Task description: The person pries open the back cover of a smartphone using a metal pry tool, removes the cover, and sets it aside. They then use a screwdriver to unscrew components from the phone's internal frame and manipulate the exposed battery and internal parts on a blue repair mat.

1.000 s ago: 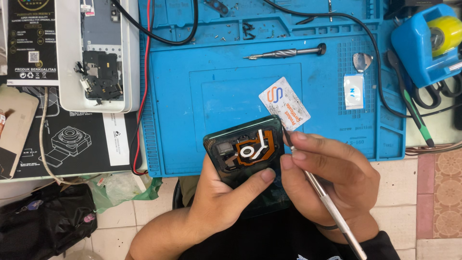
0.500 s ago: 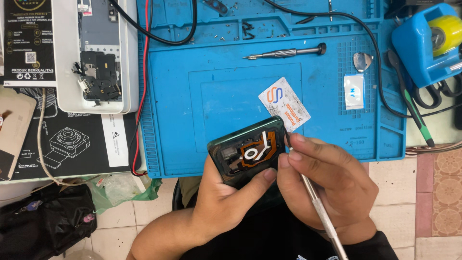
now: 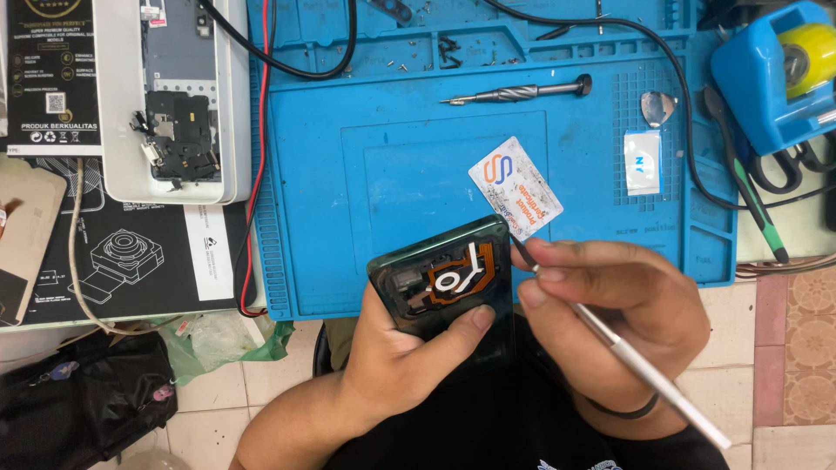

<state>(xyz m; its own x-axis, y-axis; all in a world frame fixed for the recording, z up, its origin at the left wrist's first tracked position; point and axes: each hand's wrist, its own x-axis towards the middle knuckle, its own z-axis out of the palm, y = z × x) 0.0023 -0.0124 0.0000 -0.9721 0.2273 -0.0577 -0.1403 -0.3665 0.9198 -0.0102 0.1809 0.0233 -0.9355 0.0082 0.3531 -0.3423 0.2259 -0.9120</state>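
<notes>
dark glossy phone back cover held above the blue mat's near edge

left hand grip closed around the cover, thumb across its lower edge; right hand fingers pinched on a thin metal tool, tip at the cover's corner beside a white card.

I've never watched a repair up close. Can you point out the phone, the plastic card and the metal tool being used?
phone (image 3: pixel 440 278): head view, on its opened back.
plastic card (image 3: pixel 514 187): head view, on its white face.
metal tool (image 3: pixel 644 370): head view, on its shaft.
</notes>
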